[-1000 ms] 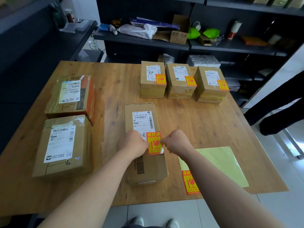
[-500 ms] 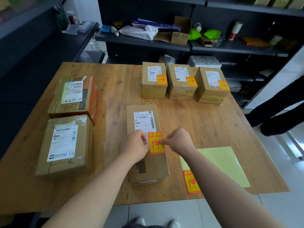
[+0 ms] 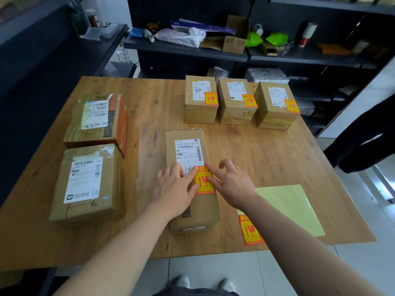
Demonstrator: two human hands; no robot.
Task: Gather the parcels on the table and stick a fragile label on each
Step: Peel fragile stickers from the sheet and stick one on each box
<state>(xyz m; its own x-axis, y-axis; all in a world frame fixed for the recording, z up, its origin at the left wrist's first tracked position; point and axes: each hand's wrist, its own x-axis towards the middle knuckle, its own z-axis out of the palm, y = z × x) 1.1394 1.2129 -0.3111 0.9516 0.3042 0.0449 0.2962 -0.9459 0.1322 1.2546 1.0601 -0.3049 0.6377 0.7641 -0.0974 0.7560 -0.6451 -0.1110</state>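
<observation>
A long brown parcel (image 3: 193, 212) lies in front of me on the wooden table (image 3: 267, 159). An orange fragile label (image 3: 204, 181) lies on its top, below the white shipping label. My left hand (image 3: 174, 189) rests flat on the parcel, its fingers pressing the label's left edge. My right hand (image 3: 232, 182) presses the label's right edge with straightened fingers. Three small parcels (image 3: 235, 101) stand in a row at the far side, each with an orange label. Two bigger parcels (image 3: 89, 180) lie at the left without orange labels.
A yellow backing sheet (image 3: 292, 207) with one orange label (image 3: 250, 230) on it lies at the table's near right corner. Dark shelves (image 3: 213, 50) with clutter stand behind the table. A person's dark-clothed legs (image 3: 363, 135) stand at the right.
Both hands were pinching the orange label over the parcel. The label now lies flat on the parcel, and both hands have opened and press it down.
</observation>
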